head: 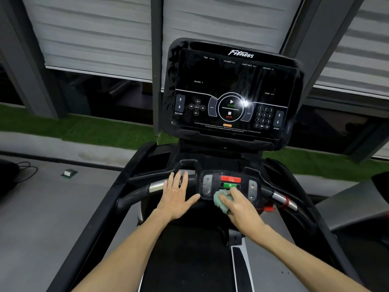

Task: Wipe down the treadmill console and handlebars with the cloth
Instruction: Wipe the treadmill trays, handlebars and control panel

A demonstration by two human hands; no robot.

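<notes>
Right hand [239,204] bunches the green cloth [221,202], fingers curled over it, pressing it on the lower edge of the button panel [229,185], about 6 o'clock of the green button. Left hand [175,194] lies flat with fingers spread on the left handlebar [155,186], 9 o'clock from the panel, holding nothing.

Progress, as a guess: somewhere mid-task, with the wipe on the panel between the bars. The console [231,91] at 12 o'clock shows glare and faint streaks; can't tell if it's been wiped. The right handlebar [282,197] at 3 o'clock likely still needs doing.

Hidden: right fingertips are under the cloth, and the panel's lower edge is covered. The outer bar ends run dark and hard to read.
</notes>
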